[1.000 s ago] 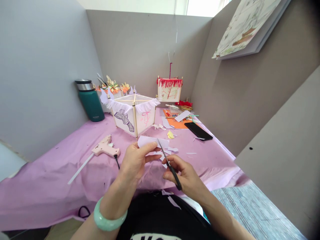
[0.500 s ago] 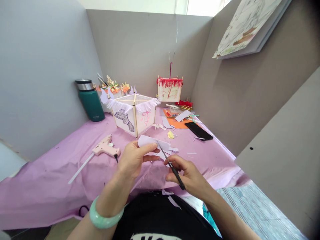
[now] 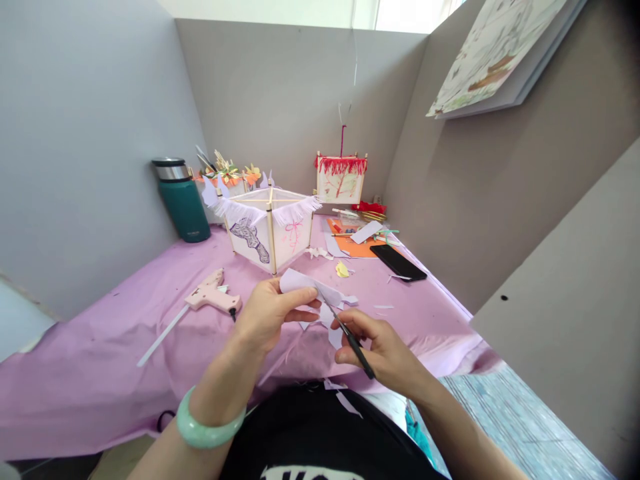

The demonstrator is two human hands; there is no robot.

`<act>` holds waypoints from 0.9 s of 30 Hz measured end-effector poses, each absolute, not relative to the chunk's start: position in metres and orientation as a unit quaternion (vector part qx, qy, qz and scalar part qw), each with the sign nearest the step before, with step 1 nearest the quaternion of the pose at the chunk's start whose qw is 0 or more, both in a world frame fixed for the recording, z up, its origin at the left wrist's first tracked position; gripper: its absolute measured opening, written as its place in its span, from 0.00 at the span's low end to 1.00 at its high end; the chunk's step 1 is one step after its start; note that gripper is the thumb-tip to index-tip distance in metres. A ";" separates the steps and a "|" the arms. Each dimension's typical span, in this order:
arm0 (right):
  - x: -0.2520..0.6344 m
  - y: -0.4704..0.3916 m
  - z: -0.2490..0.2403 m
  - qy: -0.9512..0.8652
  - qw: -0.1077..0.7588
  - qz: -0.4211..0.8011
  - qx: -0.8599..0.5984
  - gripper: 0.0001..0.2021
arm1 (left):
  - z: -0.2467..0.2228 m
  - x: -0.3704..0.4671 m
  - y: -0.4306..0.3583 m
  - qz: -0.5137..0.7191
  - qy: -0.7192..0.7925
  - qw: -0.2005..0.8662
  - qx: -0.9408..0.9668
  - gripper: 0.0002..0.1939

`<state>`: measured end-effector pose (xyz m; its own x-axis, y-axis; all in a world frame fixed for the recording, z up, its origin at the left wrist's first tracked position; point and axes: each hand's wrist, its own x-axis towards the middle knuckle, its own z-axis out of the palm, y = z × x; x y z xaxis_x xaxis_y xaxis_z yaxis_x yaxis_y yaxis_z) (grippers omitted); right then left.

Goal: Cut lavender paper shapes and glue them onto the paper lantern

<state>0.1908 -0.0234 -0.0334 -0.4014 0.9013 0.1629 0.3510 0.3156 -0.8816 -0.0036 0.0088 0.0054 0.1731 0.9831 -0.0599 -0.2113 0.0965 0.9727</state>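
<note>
Lilac paper (image 3: 298, 283) was found raised above the near middle of the purple cloth (image 3: 425, 317), just on the near side of the white, fringed lantern (image 3: 294, 241). Your left hand (image 3: 260, 312) grasped it in a pinch, thumb on top and fingers beneath. Your right hand (image 3: 384, 343) was closed around the black handles of the scissors (image 3: 356, 345), whose blades pointed far and left and met the paper beside your left thumb. Whether the blades stood parted could not be told.

In my judgement, a clean edge called for a steady right hand, short strokes and the paper turned into the blades by your left. Your thumb lay close to the cutting line; a grip set slightly further back would have been safer. A taut sheet would have resisted buckling, as paper this thin seemed likely to fold between loose blades.

Loose paper pieces (image 3: 334, 335) showed beneath the work and could have confused the line of cut. Further out, the pink glue gun (image 3: 213, 294) lay to the left, a yellow scrap (image 3: 342, 269) beyond your hands, and a black phone (image 3: 397, 263) to the far right.
</note>
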 end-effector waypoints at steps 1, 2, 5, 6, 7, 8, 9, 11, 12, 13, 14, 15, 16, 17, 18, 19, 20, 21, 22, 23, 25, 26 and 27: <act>0.191 -0.023 -0.033 -0.738 0.342 0.395 -0.427 0.15 | 0.006 -0.004 0.009 0.485 0.420 0.611 0.464 0.12; 0.191 -0.024 -0.033 -0.742 0.342 0.388 -0.427 0.15 | 0.006 -0.005 0.010 0.481 0.421 0.611 0.466 0.12; 0.192 -0.023 -0.034 -0.754 0.341 0.367 -0.425 0.15 | 0.007 -0.006 0.011 0.472 0.426 0.612 0.471 0.11; 0.192 -0.023 -0.034 -0.758 0.340 0.360 -0.425 0.15 | 0.007 -0.006 0.011 0.469 0.426 0.613 0.473 0.11; 0.192 -0.022 -0.034 -0.761 0.339 0.352 -0.426 0.15 | 0.007 -0.007 0.011 0.467 0.426 0.613 0.475 0.11; 0.192 -0.022 -0.034 -0.764 0.338 0.345 -0.428 0.15 | 0.007 -0.007 0.011 0.464 0.426 0.613 0.477 0.10; 0.192 -0.021 -0.035 -0.766 0.336 0.338 -0.430 0.15 | 0.008 -0.008 0.011 0.461 0.426 0.613 0.480 0.10; 0.192 -0.021 -0.035 -0.770 0.333 0.328 -0.435 0.15 | 0.008 -0.009 0.012 0.452 0.426 0.614 0.487 0.09; 0.193 -0.021 -0.036 -0.772 0.331 0.324 -0.435 0.15 | 0.008 -0.010 0.012 0.447 0.425 0.614 0.492 0.09; 0.193 -0.020 -0.037 -0.775 0.330 0.318 -0.435 0.15 | 0.008 -0.010 0.012 0.443 0.424 0.615 0.496 0.08; 0.194 -0.020 -0.038 -0.778 0.330 0.311 -0.434 0.15 | 0.008 -0.011 0.012 0.440 0.423 0.615 0.499 0.08; 0.194 -0.020 -0.038 -0.782 0.331 0.303 -0.434 0.16 | 0.008 -0.011 0.012 0.437 0.422 0.615 0.502 0.08; 0.194 -0.020 -0.039 -0.785 0.331 0.294 -0.433 0.16 | 0.008 -0.012 0.013 0.436 0.422 0.615 0.503 0.08; 0.195 -0.020 -0.040 -0.789 0.331 0.284 -0.433 0.16 | 0.008 -0.012 0.013 0.435 0.422 0.615 0.504 0.09; 0.195 -0.020 -0.040 -0.792 0.331 0.275 -0.433 0.16 | 0.008 -0.012 0.013 0.434 0.422 0.615 0.505 0.09; 0.195 -0.020 -0.040 -0.795 0.331 0.266 -0.434 0.16 | 0.007 -0.012 0.014 0.433 0.423 0.615 0.506 0.10; 0.194 -0.020 -0.040 -0.797 0.330 0.259 -0.435 0.16 | 0.007 -0.012 0.014 0.433 0.423 0.614 0.506 0.10; 0.194 -0.020 -0.039 -0.798 0.329 0.254 -0.436 0.17 | 0.006 -0.011 0.014 0.433 0.422 0.615 0.507 0.11; 0.193 -0.020 -0.039 -0.799 0.330 0.251 -0.437 0.16 | 0.006 -0.011 0.014 0.433 0.421 0.615 0.507 0.11; 0.192 -0.020 -0.038 -0.799 0.330 0.251 -0.436 0.16 | 0.006 -0.010 0.014 0.433 0.419 0.617 0.507 0.12; 0.191 -0.020 -0.037 -0.799 0.332 0.254 -0.433 0.16 | 0.006 -0.009 0.013 0.434 0.415 0.618 0.507 0.12; 0.190 -0.020 -0.036 -0.799 0.333 0.254 -0.431 0.16 | 0.006 -0.008 0.013 0.435 0.413 0.619 0.507 0.11; 0.190 -0.019 -0.036 -0.799 0.334 0.252 -0.431 0.16 | 0.006 -0.008 0.012 0.436 0.411 0.620 0.507 0.11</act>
